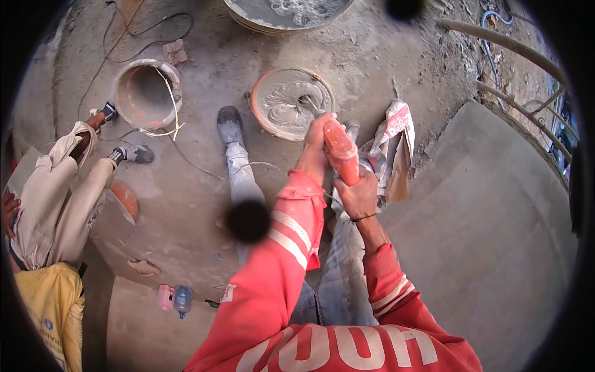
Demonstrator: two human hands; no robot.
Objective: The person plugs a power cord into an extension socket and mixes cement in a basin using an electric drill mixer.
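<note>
My left hand [315, 144] is closed round the front part of an orange power mixer [340, 152]. My right hand [359, 193] grips the rear end of the same tool, nearer my body. From the mixer's front a thin metal shaft [312, 103] runs down into a round bucket [256, 114] of wet grey mix [282, 102]. Swirl marks and a hollow show in the mix around the shaft. The mixing end is hidden under the surface.
A wide basin [248, 23] of foamy water lies at the top. An empty bucket [176, 115] with a rope handle stands left, near a seated person [52, 198]. A torn paper sack [396, 149] lies right. Cables cross the floor; metal bars [508, 43] edge the upper right.
</note>
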